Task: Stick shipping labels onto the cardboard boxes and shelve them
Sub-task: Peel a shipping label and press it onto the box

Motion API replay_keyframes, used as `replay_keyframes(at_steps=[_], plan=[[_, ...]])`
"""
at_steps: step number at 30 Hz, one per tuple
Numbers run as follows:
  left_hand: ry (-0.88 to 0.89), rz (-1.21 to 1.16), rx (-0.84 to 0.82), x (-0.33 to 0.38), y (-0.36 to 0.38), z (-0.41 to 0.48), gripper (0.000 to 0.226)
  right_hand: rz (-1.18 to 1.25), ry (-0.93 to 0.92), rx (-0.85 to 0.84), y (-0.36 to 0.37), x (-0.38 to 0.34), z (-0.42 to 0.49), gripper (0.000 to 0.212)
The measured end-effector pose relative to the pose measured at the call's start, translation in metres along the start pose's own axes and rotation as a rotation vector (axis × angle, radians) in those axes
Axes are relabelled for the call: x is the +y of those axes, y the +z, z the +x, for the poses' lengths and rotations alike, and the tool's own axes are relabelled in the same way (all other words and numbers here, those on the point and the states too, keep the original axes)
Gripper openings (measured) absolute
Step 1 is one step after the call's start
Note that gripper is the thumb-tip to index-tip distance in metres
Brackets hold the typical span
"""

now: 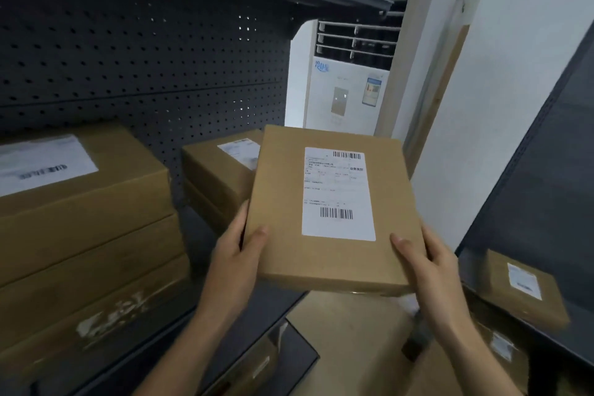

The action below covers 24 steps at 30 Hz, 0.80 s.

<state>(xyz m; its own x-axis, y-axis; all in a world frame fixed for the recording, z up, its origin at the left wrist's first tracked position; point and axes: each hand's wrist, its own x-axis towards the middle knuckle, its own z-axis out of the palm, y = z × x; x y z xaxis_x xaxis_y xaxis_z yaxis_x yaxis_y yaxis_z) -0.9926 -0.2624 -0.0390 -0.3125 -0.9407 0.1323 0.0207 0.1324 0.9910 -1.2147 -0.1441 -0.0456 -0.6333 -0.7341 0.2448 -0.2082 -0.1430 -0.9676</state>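
flat cardboard box [334, 209] held in the air at the shelf's [205, 254] open front, white shipping label [337, 193] stuck on its top face. left hand [239, 254] clamped on its near left corner, right hand [424, 262] clamped on its near right corner. behind it, at the shelf's back, a short stack of labelled boxes [218, 177]; a taller stack [83, 219] at the shelf's left end. another labelled box [524, 286] on the right-hand rack.

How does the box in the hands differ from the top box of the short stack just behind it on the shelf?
The held box is in the air, gripped by the left hand and right hand; the stacked box rests on another box. The held box's label shows in full and sharp; the stacked box's label is partly hidden and blurred. Both are flat brown cardboard with a white label on top.
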Motion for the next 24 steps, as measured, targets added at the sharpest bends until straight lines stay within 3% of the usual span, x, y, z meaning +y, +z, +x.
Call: replay_keyframes(at_steps=[12, 20, 24], plan=[[0.075, 0.058, 0.461, 0.01, 0.022, 0.105, 0.048, 0.135, -0.144, -0.445, 0.059, 0.015, 0.203, 0.036], [0.035, 0.163, 0.576, 0.025, 0.019, 0.148, 0.04, 0.192, -0.063, -0.678, 0.113, 0.02, 0.297, 0.037], [-0.022, 0.192, 0.566, 0.029, 0.009, 0.17, 0.028, 0.166, -0.002, -0.728, 0.142, 0.019, 0.322, 0.02]])
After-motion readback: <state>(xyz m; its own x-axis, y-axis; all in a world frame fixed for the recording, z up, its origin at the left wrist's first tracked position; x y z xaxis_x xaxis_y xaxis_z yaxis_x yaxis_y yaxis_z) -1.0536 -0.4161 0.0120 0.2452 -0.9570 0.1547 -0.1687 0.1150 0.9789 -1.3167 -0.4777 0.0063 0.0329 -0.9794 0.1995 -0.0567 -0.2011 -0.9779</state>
